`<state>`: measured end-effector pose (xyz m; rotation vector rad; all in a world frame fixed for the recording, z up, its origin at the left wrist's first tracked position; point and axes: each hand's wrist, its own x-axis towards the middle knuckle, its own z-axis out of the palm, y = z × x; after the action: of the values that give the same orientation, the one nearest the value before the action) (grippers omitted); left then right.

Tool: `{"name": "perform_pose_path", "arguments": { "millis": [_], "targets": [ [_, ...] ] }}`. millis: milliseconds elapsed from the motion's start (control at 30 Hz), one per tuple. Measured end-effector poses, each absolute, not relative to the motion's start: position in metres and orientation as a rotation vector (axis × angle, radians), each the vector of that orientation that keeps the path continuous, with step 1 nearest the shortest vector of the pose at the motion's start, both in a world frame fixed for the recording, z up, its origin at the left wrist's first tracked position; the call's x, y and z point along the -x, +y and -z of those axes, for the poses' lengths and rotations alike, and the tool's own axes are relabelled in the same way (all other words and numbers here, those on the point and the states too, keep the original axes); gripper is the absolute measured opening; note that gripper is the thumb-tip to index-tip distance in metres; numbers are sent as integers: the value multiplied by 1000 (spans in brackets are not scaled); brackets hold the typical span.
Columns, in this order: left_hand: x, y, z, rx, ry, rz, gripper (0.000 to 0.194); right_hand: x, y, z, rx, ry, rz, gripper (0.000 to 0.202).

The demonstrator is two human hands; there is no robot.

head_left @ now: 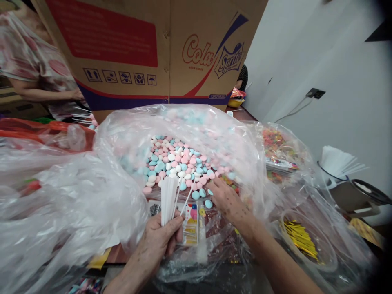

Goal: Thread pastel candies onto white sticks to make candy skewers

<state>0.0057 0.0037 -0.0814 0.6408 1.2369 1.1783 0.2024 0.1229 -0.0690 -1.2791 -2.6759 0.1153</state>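
My left hand point(165, 232) is closed around a bundle of thin white sticks point(168, 196), which stand upright with a few fanning out to the right. My right hand point(225, 200) reaches to the front edge of a pile of round candies point(177, 159) in pink, white and pale blue. Its fingers are drawn together, with a pale blue candy point(210, 192) at the fingertips. The pile lies in the mouth of a large clear plastic bag point(196, 116). Below the sticks lies a printed card or packet point(192, 224), partly covered by my left hand.
A tall cardboard box point(122, 41) rises behind the bag. Crumpled plastic point(76, 196) covers the left. On the right are a tub of gold twist ties point(301, 241), a bag of colourful sweets point(274, 143) and a container of white sticks point(337, 163). A person point(33, 61) sits behind, left.
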Motion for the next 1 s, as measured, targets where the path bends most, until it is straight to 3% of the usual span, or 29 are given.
{"name": "perform_pose_path", "arguments": {
  "millis": [100,200,300,433,533,600,700,867,1000],
  "targets": [
    [-6,4,81,-639,1238,-1180,40,-206,111,71,1278,-2652,15,30],
    [-6,4,79,-622,1256,-1175,41,-210,101,74,1197,-2622,-115,31],
    [-7,5,78,-620,1265,-1175,42,-216,95,75,1129,-2401,-437,29],
    [-6,4,80,-656,1229,-1191,39,-223,98,68,1262,-1625,-1073,31],
    [-5,2,82,-681,1220,-1202,36,-223,102,57,1124,-1117,-1541,36],
    [-5,2,84,-690,1222,-1203,35,-222,104,53,1002,-974,-1678,38],
    [-5,2,86,-706,1216,-1202,35,-219,104,55,1027,-996,-1594,33],
    [-4,3,86,-703,1227,-1196,35,-216,99,71,1328,-1641,-1030,23],
    [-5,2,86,-710,1219,-1203,37,-216,98,75,1295,-1937,-782,16]
  ]
}}
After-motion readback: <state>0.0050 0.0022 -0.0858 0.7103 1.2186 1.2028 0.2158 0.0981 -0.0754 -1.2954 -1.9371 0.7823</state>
